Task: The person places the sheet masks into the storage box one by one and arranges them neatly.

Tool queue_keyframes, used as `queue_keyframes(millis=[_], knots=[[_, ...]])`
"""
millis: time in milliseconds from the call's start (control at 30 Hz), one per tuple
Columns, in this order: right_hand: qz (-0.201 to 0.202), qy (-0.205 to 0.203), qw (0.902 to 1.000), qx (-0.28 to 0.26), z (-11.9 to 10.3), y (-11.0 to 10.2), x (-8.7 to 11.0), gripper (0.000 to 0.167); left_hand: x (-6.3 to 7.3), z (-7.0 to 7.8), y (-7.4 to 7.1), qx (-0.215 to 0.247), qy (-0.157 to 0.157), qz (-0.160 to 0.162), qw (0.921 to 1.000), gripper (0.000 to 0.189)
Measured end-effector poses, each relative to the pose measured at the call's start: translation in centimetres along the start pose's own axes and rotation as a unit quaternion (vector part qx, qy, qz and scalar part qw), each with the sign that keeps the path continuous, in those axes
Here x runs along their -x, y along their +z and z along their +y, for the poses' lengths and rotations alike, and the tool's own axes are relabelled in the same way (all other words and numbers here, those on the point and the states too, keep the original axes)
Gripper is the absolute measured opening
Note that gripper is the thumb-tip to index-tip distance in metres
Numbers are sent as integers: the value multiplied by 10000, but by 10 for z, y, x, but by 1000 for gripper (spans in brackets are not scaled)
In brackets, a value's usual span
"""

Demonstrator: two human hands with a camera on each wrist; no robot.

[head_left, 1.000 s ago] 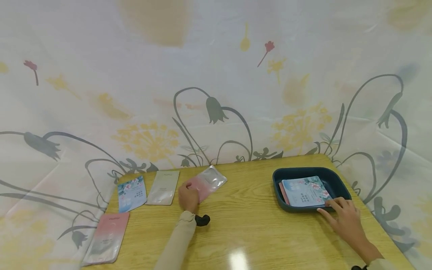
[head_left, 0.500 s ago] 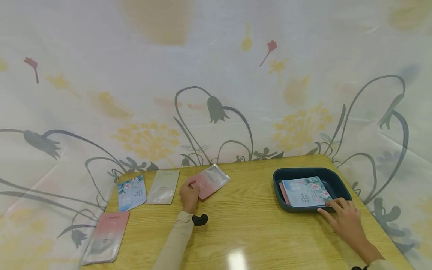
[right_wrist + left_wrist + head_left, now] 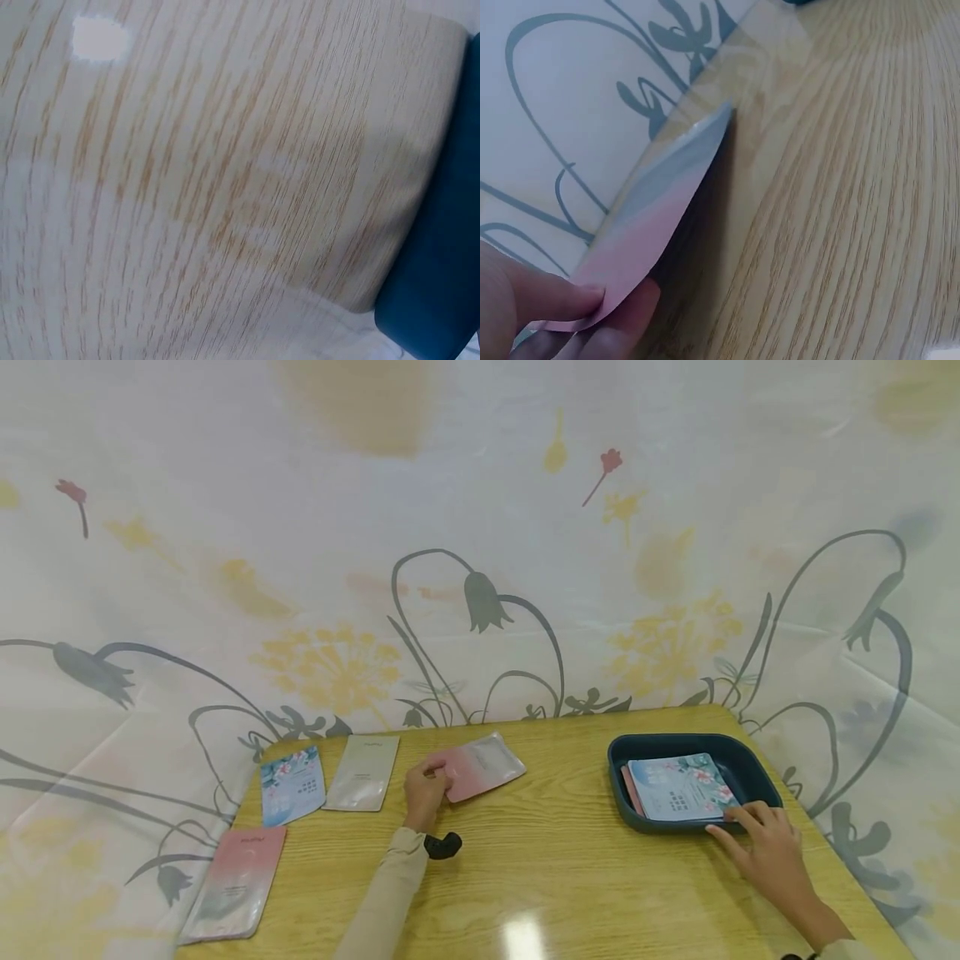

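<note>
My left hand (image 3: pixel 425 793) pinches one end of a pink-and-silver sheet mask packet (image 3: pixel 486 764) between thumb and fingers. In the left wrist view this packet (image 3: pixel 649 229) tilts up from the wooden table, its edge towards the camera. My right hand (image 3: pixel 768 852) grips the near rim of a dark blue tray (image 3: pixel 738 760), fingers over the rim and thumb outside. Inside the tray lies a blue floral packet (image 3: pixel 675 789) on top of a pink one (image 3: pixel 632 792). The right wrist view catches only the tray's outer wall (image 3: pixel 439 247); the right hand is hidden there.
Left of my left hand lie a pale cream packet (image 3: pixel 362 774) and a blue floral packet (image 3: pixel 293 785). Nearer the front left edge is another pink-and-silver packet (image 3: pixel 236 883). A flower-patterned white sheet (image 3: pixel 480 527) hangs behind the table (image 3: pixel 570 877).
My left hand has lifted and turned the pink-and-silver packet, whose far end now reaches farther right. The right hand and tray stay in place.
</note>
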State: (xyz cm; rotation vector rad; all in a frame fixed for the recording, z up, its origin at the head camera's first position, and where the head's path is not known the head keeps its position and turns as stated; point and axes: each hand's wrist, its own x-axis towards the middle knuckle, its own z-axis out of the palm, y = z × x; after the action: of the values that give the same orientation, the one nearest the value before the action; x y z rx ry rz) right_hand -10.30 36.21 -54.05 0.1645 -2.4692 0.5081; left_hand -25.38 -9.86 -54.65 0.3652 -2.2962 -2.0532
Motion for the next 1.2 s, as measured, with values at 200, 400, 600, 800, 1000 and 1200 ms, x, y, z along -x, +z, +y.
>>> queue_keyframes(millis=[200,400,600,800,1000,1200], knots=[[28,-14,10000,31,1,0,0,29,3,4,1,434,-245,-389,9980,39],[-2,-6,10000,8,2,0,0,29,10,13,4,660,-321,-792,9941,33],[-21,-15,10000,-17,3,1,-1,29,18,24,8,1161,-458,-1509,9806,38],[-31,-38,10000,-20,2,1,-2,29,27,35,13,1254,-428,-1826,9742,41],[-37,-41,10000,-21,2,1,-1,28,33,43,20,1244,-481,-2077,9691,47],[-44,-24,10000,40,3,1,0,29,39,48,24,1180,-391,-2309,9650,52]])
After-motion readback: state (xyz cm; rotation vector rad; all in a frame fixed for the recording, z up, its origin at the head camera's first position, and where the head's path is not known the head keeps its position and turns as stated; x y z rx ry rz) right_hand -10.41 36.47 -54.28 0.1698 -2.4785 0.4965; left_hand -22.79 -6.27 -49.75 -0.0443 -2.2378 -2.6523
